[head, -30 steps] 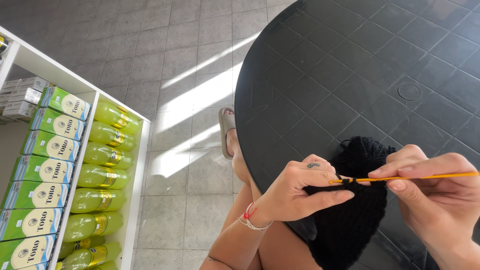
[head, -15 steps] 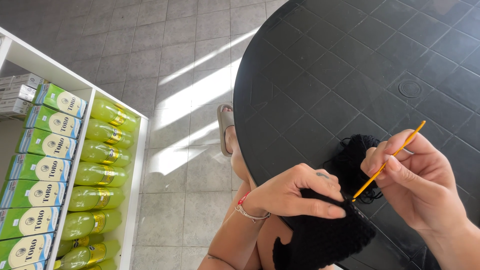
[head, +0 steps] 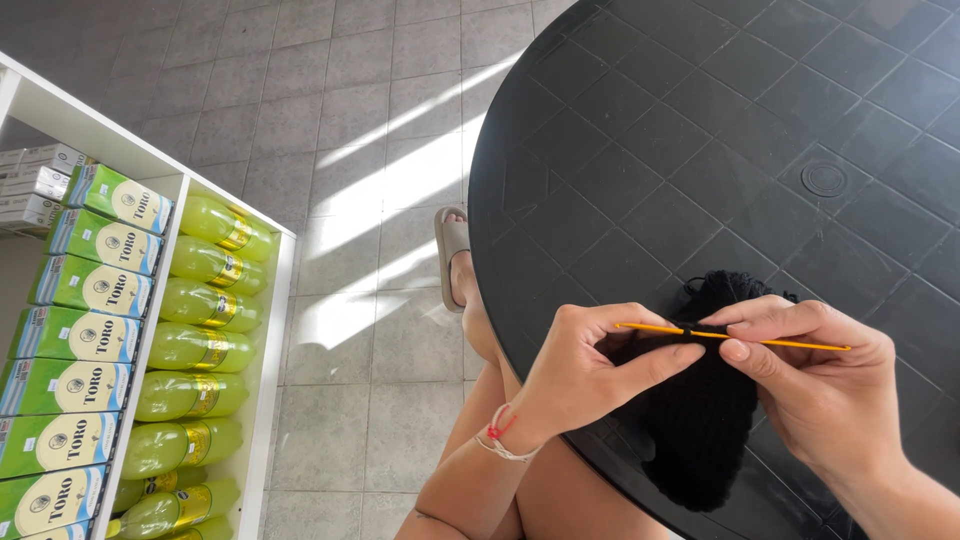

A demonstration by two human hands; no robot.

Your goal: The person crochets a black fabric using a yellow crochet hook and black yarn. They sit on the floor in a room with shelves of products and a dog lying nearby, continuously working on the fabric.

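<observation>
Round black table [head: 720,120] over grey tiled floor [head: 340,100]. Black crochet piece [head: 700,420] lay at table's near edge, pinched by left hand [head: 590,375]. Right hand [head: 815,385] gripped orange hook [head: 735,337], now levelled from its earlier upward slant.

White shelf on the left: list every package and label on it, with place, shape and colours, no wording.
Green rectangular cartons: outer column, stacked, each with a cream oval label.
Yellow-green plastic bottles: inner column, lying sideways, gold label bands.
Pale grey boxes: top left corner, small, stacked.
</observation>
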